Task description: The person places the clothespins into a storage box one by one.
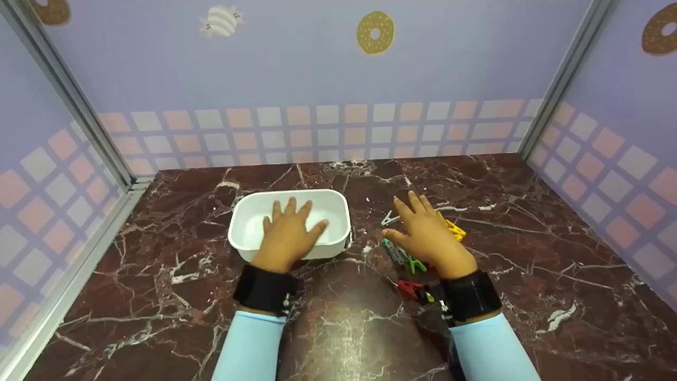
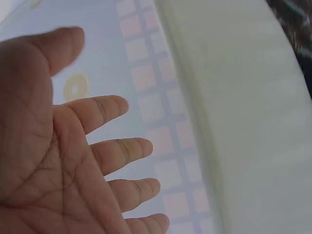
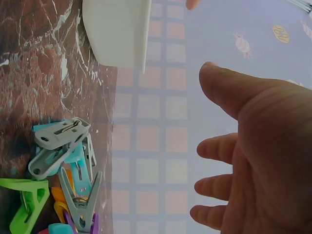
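Clothespins lie jumbled beneath and beside the right hand, nearer it than the left hand over the white tub, all fingers outstretched, holding nothing.

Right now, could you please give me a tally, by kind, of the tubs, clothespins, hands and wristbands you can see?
White tub: 1
Clothespins: at least 5; some are partly covered
Hands: 2, left hand and right hand
Black wristbands: 2
Total: at least 10
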The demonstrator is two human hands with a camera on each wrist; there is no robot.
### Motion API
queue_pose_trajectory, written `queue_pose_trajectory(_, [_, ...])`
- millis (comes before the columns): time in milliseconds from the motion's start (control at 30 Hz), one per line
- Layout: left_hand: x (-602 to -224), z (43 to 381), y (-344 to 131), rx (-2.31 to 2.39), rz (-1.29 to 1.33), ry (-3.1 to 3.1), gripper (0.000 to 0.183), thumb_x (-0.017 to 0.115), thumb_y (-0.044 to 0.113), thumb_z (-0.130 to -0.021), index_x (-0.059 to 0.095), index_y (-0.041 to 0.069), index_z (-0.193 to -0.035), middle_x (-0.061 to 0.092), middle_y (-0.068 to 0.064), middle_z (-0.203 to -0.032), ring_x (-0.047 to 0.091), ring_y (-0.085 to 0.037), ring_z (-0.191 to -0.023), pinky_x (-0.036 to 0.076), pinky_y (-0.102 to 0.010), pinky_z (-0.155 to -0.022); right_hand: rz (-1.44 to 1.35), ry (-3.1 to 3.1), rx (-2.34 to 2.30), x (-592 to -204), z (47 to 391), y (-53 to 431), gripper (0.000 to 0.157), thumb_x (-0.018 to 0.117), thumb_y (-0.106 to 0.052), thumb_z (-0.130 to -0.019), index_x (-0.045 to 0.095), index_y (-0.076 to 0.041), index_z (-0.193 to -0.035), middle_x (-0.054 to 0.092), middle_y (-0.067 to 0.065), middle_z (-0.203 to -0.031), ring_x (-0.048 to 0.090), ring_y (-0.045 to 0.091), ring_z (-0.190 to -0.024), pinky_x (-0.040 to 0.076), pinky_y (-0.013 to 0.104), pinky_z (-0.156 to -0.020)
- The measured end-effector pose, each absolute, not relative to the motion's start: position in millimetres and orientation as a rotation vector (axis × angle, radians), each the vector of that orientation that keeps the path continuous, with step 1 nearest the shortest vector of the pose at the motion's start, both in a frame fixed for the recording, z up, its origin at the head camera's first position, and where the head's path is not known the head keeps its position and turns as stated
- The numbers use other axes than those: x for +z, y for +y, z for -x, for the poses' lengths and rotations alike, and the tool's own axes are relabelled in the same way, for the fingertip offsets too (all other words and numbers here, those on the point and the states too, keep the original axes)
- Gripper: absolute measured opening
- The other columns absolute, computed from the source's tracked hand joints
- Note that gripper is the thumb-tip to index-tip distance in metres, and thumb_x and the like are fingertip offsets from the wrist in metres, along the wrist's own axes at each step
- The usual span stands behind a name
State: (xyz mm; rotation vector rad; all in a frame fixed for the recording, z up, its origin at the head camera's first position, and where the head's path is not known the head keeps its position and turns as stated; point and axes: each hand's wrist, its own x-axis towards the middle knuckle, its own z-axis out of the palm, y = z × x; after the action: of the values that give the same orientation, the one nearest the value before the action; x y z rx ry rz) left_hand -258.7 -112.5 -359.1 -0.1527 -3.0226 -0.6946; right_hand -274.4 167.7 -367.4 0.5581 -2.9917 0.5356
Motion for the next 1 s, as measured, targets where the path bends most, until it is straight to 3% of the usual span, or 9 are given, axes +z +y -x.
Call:
queue_pose_trajectory(167, [-351.5,262.7,-143.1,-0.761,0.043,-2.961,0.065,0.049,0.042,-0.102,0.035,0.002,-0.152,0.019,-0.028,-0.158,0.011,-0.05,-0.144,0.012,-0.066,-0.113,-0.627,-2.944,0.616,-365.7,275.1,162.0,0.074,0.063,-0.044,-0.095,0.037,-0.005,-0.153,0.024,0.026,-0.158,0.022,0.047,-0.143,0.02,0.062,-0.114])
queue_pose_trajectory(400, [-352.3,259.5,-189.6,-0.877,-0.006,-2.82,0.055,0.052,0.021,-0.099,0.041,-0.009,-0.144,0.036,-0.036,-0.145,0.031,-0.051,-0.135,0.022,-0.058,-0.113,-0.639,-2.95,0.686,-367.6,275.8,141.5,0.071,0.064,-0.039,-0.095,0.04,-0.003,-0.151,0.034,0.025,-0.154,0.034,0.044,-0.139,0.028,0.059,-0.112])
queue_pose_trajectory(700, [-371.5,255.3,-220.5,-0.991,-0.206,-2.802,0.055,0.046,0.016,-0.097,0.04,-0.014,-0.142,0.037,-0.038,-0.141,0.034,-0.055,-0.13,0.025,-0.059,-0.111,-0.555,-2.838,0.974,-388.8,300.8,82.9,0.064,0.067,-0.029,-0.093,0.046,0.008,-0.142,0.051,0.026,-0.14,0.045,0.04,-0.133,0.033,0.049,-0.112])
queue_pose_trajectory(867, [-380.3,263.0,-223.2,-1.037,-0.239,-2.807,0.053,0.044,0.014,-0.097,0.041,-0.018,-0.138,0.04,-0.04,-0.138,0.035,-0.052,-0.132,0.026,-0.056,-0.113,-0.462,-2.753,1.112,-399.0,314.3,69.4,0.052,0.067,-0.017,-0.093,0.053,0.008,-0.136,0.062,0.023,-0.123,0.059,0.034,-0.114,0.046,0.045,-0.099])
queue_pose_trajectory(1000, [-380.3,265.9,-223.3,-1.076,-0.243,-2.788,0.049,0.041,0.009,-0.095,0.045,-0.018,-0.136,0.044,-0.038,-0.136,0.038,-0.05,-0.131,0.029,-0.054,-0.112,-0.48,-2.705,1.145,-404.2,320.0,68.2,0.038,0.064,-0.008,-0.09,0.061,0.007,-0.125,0.066,0.018,-0.108,0.062,0.03,-0.099,0.05,0.043,-0.088])
